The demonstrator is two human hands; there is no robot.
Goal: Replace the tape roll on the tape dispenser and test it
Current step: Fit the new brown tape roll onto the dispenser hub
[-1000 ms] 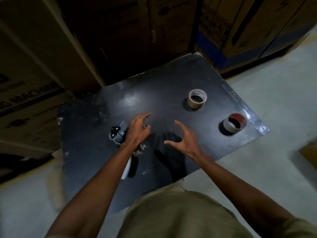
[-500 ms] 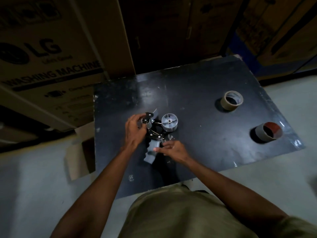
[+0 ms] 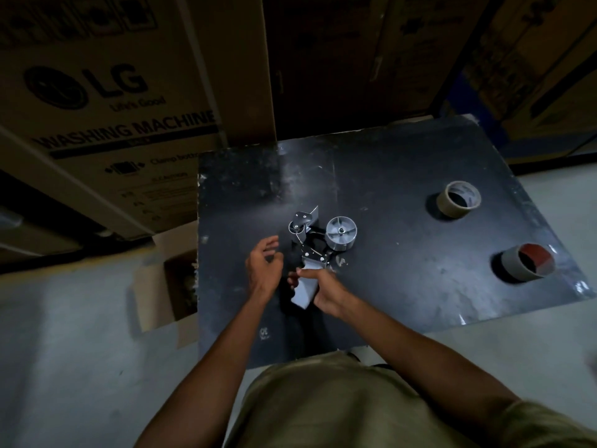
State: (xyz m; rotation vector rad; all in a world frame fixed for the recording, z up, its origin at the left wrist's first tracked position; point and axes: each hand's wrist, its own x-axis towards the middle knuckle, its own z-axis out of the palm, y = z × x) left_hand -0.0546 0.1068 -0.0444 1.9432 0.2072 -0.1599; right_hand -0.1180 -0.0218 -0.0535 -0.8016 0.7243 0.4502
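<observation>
A hand-held tape dispenser point(image 3: 318, 242) lies on its side on the black table point(image 3: 403, 286), its bare grey spool hub point(image 3: 341, 232) facing up with no roll on it. My right hand point(image 3: 324, 291) grips the dispenser's light grey handle point(image 3: 305, 291) near the table's front. Just left of the handle my left hand point(image 3: 263, 268) hovers with fingers loosely curled, holding nothing. A beige tape roll point(image 3: 460, 199) sits at the table's far right. Nearer on the right lies a second roll point(image 3: 529, 262) on its side, reddish inside.
Large cardboard appliance boxes point(image 3: 106, 101) stand behind and left of the table. A small open carton point(image 3: 174, 282) sits on the grey floor point(image 3: 64, 350) against the table's left edge. My lap, in olive cloth point(image 3: 323, 409), is below the front edge.
The dispenser has been turned on its side. My left hand has let go of its front end and drawn back. My right hand has closed around the handle.
</observation>
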